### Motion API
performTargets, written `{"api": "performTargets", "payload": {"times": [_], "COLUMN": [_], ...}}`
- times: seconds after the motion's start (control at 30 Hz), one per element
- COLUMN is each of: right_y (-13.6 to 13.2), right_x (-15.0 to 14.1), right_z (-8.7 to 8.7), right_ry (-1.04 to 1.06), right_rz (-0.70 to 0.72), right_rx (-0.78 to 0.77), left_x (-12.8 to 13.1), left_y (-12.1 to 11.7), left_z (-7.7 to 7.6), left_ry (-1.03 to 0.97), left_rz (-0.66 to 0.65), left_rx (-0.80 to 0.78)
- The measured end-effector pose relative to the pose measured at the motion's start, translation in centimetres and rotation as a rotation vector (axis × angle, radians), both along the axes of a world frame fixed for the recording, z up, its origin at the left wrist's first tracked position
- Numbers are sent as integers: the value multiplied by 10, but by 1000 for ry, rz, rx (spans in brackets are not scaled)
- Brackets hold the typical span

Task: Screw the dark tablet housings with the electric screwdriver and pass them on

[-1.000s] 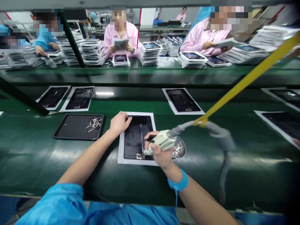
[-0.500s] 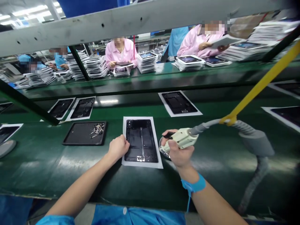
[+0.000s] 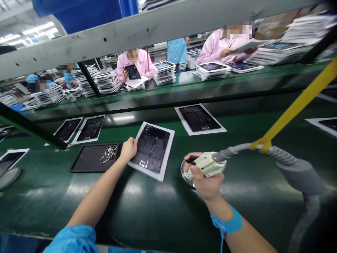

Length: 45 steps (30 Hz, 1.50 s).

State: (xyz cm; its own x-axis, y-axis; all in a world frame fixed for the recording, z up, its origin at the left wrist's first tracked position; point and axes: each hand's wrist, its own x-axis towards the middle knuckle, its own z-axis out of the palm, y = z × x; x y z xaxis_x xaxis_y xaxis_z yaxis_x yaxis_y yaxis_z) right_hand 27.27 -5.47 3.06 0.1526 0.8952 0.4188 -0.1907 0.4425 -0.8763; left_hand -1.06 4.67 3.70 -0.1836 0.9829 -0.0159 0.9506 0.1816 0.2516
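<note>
My left hand [image 3: 129,149] is closed on the left edge of a black tablet housing [image 3: 151,147], which lies on a white sheet [image 3: 165,160], turned at an angle above the green bench. The housing's inside faces up. To the right, apart from the housing, my right hand [image 3: 206,181] wraps around a pale green handheld tool [image 3: 209,165]. The tool has a black trigger and a round, slotted metal rim at its front, facing down near the bench. A grey corrugated hose [image 3: 285,158] runs from its rear. A blue band [image 3: 228,221] circles my right wrist.
A black tray [image 3: 91,158] with small metal screws stands left of my left hand. Several more housings on white sheets, such as one housing [image 3: 200,117], lie along the line. A yellow strap [image 3: 297,103] holds up the hose. Co-workers sit beyond among stacked tablets.
My left hand has moved the housing and its sheet up and left, turning them clockwise. The right hand stays around the tool. A co-worker opposite has raised a tablet.
</note>
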Motion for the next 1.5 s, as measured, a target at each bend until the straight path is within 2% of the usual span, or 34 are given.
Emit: {"api": "performTargets", "payload": {"times": [0.1, 0.2, 0.27, 0.37, 0.43, 0.5, 0.7, 0.77, 0.83, 1.07, 1.27, 1.4, 1.5], "right_y": [0, 0, 0, 0, 0, 0, 1, 1, 1, 1, 3, 5, 5], "right_x": [1, 2, 3, 4, 5, 6, 5, 4, 3, 5, 8, 9, 7], "right_z": [0, 3, 5, 9, 11, 13, 17, 18, 20, 25, 21, 16, 14], "right_ry": [-2, -11, -36, -80, -91, -90, -111, -104, -92, -154, -173, -194, -183], "right_rz": [15, 17, 2, -34, -67, -83, -51, -74, -92, -72, -102, -142, -160], "right_rx": [-11, -6, 3, 7, 5, 4, -23, -9, -16, -40, -36, -51, -43], "left_x": [-11, -18, -20, -32, -52, -85, -205, -232, -248, -266, -273, -266, -247], "left_y": [55, 102, 122, 135, 131, 120, 71, 60, 56, 59, 49, 47, 57], "left_z": [9, 12, 9, 2, 0, 4, 34, 39, 40, 34, 33, 40, 55], "left_ry": [-26, -18, -1, 50, 107, 176, 381, 427, 458, 534, 581, 593, 598], "left_rz": [91, 162, 183, 180, 151, 111, 87, 88, 73, 31, 3, -23, -43], "left_rx": [88, 112, 106, 78, 52, 10, -216, -282, -329, -400, -353, -304, -243]}}
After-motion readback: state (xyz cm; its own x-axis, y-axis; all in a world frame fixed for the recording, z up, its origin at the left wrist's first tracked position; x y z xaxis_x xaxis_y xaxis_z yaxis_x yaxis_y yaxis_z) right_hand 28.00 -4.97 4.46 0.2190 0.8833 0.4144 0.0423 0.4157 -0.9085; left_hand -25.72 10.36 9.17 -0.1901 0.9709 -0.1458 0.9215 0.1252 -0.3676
